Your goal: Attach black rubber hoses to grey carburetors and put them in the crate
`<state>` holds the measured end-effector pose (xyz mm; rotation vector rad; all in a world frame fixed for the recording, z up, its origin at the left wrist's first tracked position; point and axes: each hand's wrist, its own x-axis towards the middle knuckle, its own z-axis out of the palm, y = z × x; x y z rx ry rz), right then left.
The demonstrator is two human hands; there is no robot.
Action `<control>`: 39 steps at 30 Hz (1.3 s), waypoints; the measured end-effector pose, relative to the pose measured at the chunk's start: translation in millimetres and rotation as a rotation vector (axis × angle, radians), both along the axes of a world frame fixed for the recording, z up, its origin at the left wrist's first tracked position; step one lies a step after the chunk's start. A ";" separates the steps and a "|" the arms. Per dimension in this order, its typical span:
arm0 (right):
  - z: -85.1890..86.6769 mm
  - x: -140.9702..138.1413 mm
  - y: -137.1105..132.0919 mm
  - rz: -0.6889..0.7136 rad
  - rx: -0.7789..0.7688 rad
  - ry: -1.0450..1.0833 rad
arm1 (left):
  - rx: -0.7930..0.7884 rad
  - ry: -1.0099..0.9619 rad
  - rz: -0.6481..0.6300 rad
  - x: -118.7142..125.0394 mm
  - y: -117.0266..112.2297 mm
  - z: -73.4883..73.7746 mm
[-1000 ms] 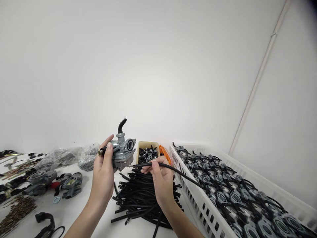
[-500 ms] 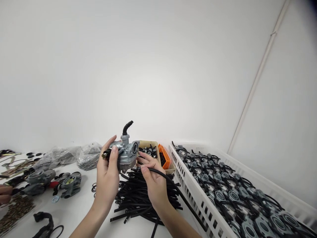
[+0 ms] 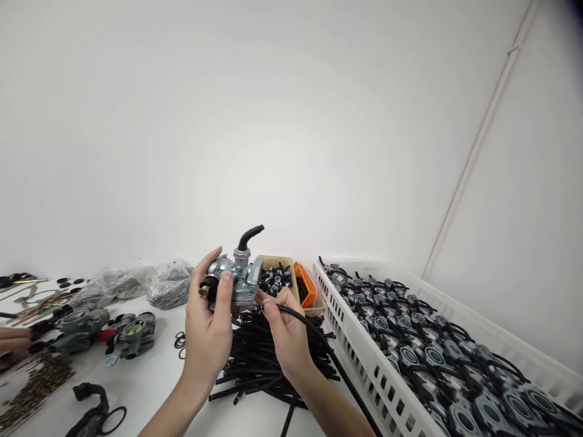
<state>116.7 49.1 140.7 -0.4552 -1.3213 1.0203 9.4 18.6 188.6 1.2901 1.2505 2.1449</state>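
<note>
My left hand [image 3: 208,331] is closed around a grey metal carburetor [image 3: 237,276] with a bent black elbow tube on top, held up above the table. My right hand [image 3: 285,334] pinches the end of a long black hose [image 3: 319,343] right at the carburetor's lower side. The hose trails down to the right over the crate's edge. Below both hands lies a pile of cut black hoses [image 3: 264,364].
A white slotted crate [image 3: 378,370] on the right holds several carburetors with hoses. A tan box [image 3: 274,262] of small parts and an orange tray [image 3: 305,285] stand behind. Loose carburetor bodies [image 3: 132,334], bags, rings and another person's hand [image 3: 13,343] lie left.
Both hands drifted slightly right. The carburetor was turned and my right hand brought the hose end up against its lower side.
</note>
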 end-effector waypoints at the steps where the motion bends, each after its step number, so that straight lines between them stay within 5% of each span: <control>1: -0.4 0.7 1.2 -0.025 -0.004 -0.011 | -0.004 0.015 0.002 0.7 -0.7 -0.8; 9: -3.8 -4.3 -9.3 -0.007 0.062 -0.057 | 0.055 -0.054 -0.006 -2.5 1.9 -3.1; 16: -6.6 -1.0 0.9 -0.174 -0.001 -0.068 | -0.004 0.128 0.000 -0.2 3.9 -8.4; 23: -13.8 -6.9 -11.0 -0.242 0.062 -0.087 | 0.025 0.105 0.039 3.2 2.7 -10.3; 31: -17.3 -8.1 4.5 -0.208 -0.081 0.060 | 0.009 0.131 0.013 8.9 6.2 -20.0; 39: -30.5 -10.5 -9.2 -0.357 0.011 -0.035 | 0.055 0.003 -0.014 10.4 -1.0 -14.8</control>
